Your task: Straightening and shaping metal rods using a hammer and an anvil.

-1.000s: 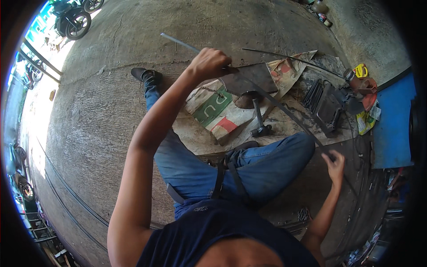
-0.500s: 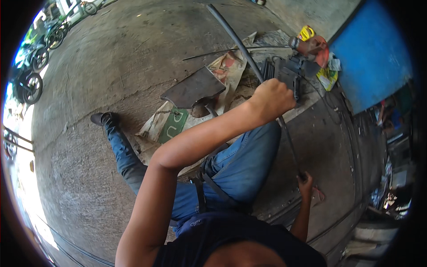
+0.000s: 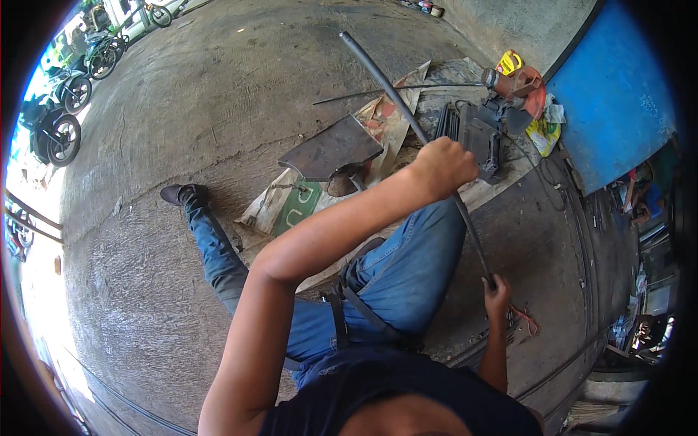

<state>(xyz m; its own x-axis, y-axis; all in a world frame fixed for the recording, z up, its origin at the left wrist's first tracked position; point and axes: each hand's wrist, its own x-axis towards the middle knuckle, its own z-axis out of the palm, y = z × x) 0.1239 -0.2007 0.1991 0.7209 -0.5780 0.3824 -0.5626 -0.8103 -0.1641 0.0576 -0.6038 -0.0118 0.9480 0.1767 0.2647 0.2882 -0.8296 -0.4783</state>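
rod (image 3: 385, 84), wrapped tight in the left hand (image 3: 445, 168), fist fully closed; also gripped in the right hand (image 3: 497, 293), curled around the visible lower end. slanting from upper left to lower right, past the bent knee (image 3: 440, 229). farther out, over a sheet (image 3: 256, 213): dark plate (image 3: 331, 149). near its far right edge, orange machine (image 3: 525, 83), beside a blue panel (image 3: 614, 94); far left, motorcycles (image 3: 64, 138).

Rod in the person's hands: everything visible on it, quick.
Long, slim, dark grey rod, metal by its look, nearly straight, with a blunt free tip at upper left. It slants down rightward across the picture. The left hand is closed around its middle stretch; the right hand holds near its lower end. Contact with the bent knee is unclear.
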